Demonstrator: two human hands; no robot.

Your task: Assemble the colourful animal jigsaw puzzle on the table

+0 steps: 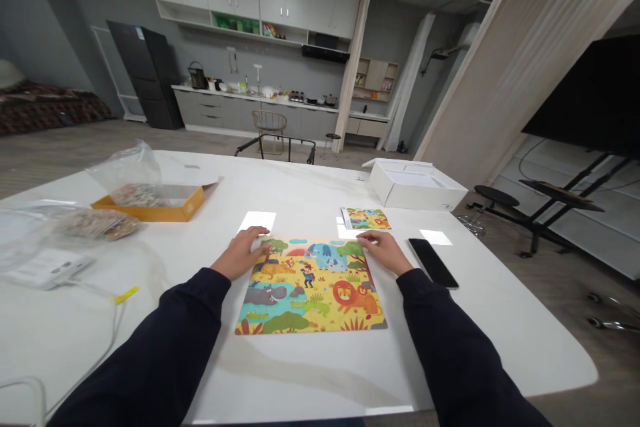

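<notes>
A colourful animal jigsaw puzzle (320, 287), with elephants, lions, a hippo and crocodiles, lies in front of me on the white table (300, 387). At its upper left corner is my left hand (243, 252), closed with thumb and fingers around the edge. My right hand (386, 250) has its fingers pinched together on the upper right corner. The pieces look joined into one flat rectangle. Just beyond the puzzle lies a small card (369, 219) printed with a similar animal picture.
A black phone (433, 263) lies right of my right hand. Behind it stands a white box (415, 185). On the left are an orange box (173, 205) with a plastic bag of pieces (140, 195), another bag (95, 223), a white device (43, 268) and its cable.
</notes>
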